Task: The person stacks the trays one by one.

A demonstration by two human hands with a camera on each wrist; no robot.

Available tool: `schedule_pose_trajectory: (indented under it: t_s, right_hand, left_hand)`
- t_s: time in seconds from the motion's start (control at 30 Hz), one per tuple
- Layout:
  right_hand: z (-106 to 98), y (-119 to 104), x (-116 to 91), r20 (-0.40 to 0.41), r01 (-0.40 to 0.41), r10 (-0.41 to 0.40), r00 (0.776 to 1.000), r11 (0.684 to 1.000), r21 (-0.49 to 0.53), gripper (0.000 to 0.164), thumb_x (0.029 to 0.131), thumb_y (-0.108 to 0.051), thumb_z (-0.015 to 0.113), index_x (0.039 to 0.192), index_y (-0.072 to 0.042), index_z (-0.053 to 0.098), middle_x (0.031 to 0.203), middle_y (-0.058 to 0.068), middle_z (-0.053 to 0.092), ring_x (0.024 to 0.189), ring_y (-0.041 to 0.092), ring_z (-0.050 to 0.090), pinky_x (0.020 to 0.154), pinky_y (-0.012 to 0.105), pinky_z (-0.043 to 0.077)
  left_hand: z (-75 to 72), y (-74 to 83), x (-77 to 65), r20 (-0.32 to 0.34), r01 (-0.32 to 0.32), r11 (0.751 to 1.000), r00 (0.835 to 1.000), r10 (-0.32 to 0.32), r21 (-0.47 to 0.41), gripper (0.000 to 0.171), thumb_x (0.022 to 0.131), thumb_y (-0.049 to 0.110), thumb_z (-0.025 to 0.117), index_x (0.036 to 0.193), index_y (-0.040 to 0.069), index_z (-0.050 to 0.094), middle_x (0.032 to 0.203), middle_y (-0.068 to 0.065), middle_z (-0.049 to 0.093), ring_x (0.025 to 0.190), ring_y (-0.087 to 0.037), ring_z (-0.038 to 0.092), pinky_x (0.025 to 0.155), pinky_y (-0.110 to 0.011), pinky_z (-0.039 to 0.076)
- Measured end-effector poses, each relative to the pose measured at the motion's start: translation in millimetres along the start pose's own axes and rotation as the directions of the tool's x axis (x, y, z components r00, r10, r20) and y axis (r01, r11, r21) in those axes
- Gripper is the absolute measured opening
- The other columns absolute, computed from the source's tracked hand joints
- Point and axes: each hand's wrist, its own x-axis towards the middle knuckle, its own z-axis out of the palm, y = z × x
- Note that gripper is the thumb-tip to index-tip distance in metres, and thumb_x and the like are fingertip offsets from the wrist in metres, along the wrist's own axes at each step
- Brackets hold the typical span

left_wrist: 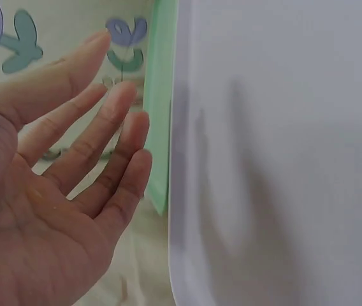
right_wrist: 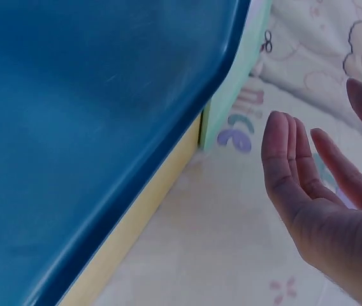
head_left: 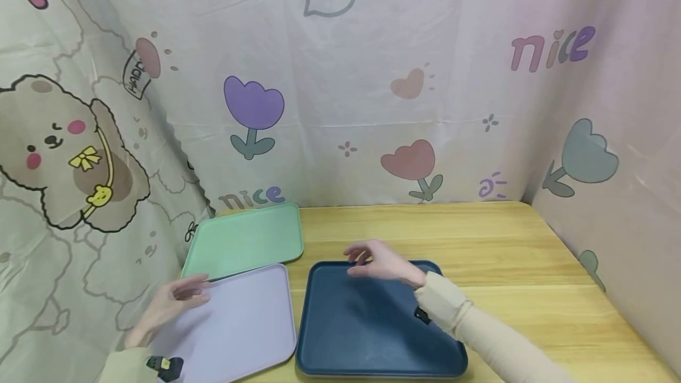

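Note:
My left hand [head_left: 172,303] hovers over the left side of a lavender tray [head_left: 250,318], its fingers loosely bent and nothing between them. In the left wrist view the palm of that hand [left_wrist: 72,172] shows bare, beside the tray's edge. Over the far part of a dark blue tray [head_left: 372,324] hangs my right hand [head_left: 380,260], fingers relaxed and holding nothing. The right wrist view shows the same hand [right_wrist: 327,197] apart from the blue tray's rim [right_wrist: 149,159]. A mint green tray [head_left: 247,238] lies behind the lavender one, which overlaps its near edge.
The trays lie on a light wooden table [head_left: 425,229], lavender and blue side by side. A printed curtain [head_left: 340,75] hangs along the table's back, and further printed cloth [head_left: 628,135] closes off the right. A bear-print cloth [head_left: 69,152] hangs on the left.

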Motion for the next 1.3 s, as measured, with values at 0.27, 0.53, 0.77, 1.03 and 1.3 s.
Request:
schedule_pose_trajectory:
  t_s: [0.27, 0.53, 0.77, 1.03, 1.3]
  right_hand:
    - [27, -18, 39, 0.035, -0.031, 0.029, 0.999, 0.998, 0.05, 0.043, 0.091, -0.018, 0.072, 0.13, -0.002, 0.064, 0.119, 0.02, 0.071, 0.102, 0.026, 0.069, 0.079, 0.029, 0.062]
    - [53, -25, 73, 0.053, -0.053, 0.047, 0.997, 0.99, 0.134, 0.043, 0.091, -0.013, 0.072, 0.131, -0.001, 0.063, 0.123, 0.022, 0.069, 0.109, 0.03, 0.069, 0.088, 0.033, 0.062]
    - [77, -21, 99, 0.056, -0.083, 0.075, 0.996, 0.985, 0.152, 0.045, 0.088, -0.01, 0.074, 0.131, 0.001, 0.062, 0.126, 0.025, 0.068, 0.117, 0.035, 0.066, 0.093, 0.039, 0.06]
    - [97, -19, 120, 0.016, -0.168, 0.167, 0.986, 0.984, 0.064, 0.048, 0.086, -0.009, 0.077, 0.129, 0.003, 0.062, 0.115, 0.02, 0.073, 0.104, 0.029, 0.07, 0.082, 0.031, 0.06]
    - [118, -21, 132, 0.058, -0.231, 0.229, 0.972, 0.973, 0.02, 0.05, 0.084, -0.007, 0.077, 0.131, 0.002, 0.061, 0.111, 0.018, 0.073, 0.095, 0.022, 0.07, 0.075, 0.023, 0.057]
  left_hand:
    - [-17.2, -19.8, -8.2, -0.067, -0.062, 0.993, 0.995, 0.069, 0.1, 0.058, 0.088, 0.022, 0.077, 0.134, -0.007, 0.058, 0.117, 0.0, 0.075, 0.098, 0.022, 0.05, 0.083, -0.01, 0.045]
    - [-25.2, -30.6, -14.0, 0.02, 0.022, 0.996, 1.0, -0.024, 0.082, 0.064, 0.091, 0.032, 0.073, 0.142, -0.001, 0.053, 0.144, -0.018, 0.059, 0.108, 0.025, 0.039, 0.106, -0.043, 0.046]
    - [-30.7, -39.9, -16.1, 0.108, 0.112, 0.991, 0.987, -0.119, 0.071, 0.07, 0.094, 0.032, 0.07, 0.149, -0.003, 0.043, 0.156, -0.033, 0.035, 0.142, -0.057, 0.028, 0.104, -0.073, 0.036]
    - [-33.3, -53.5, -25.0, 0.02, 0.016, 0.995, 1.0, -0.018, 0.101, 0.064, 0.089, 0.027, 0.075, 0.142, -0.002, 0.053, 0.137, 0.013, 0.061, 0.12, 0.016, 0.044, 0.098, -0.018, 0.043]
    - [-35.1, -67.6, -30.3, -0.068, -0.091, 0.989, 0.993, 0.099, 0.116, 0.053, 0.082, 0.002, 0.075, 0.132, -0.008, 0.059, 0.111, 0.043, 0.051, 0.1, 0.026, 0.042, 0.078, -0.003, 0.04]
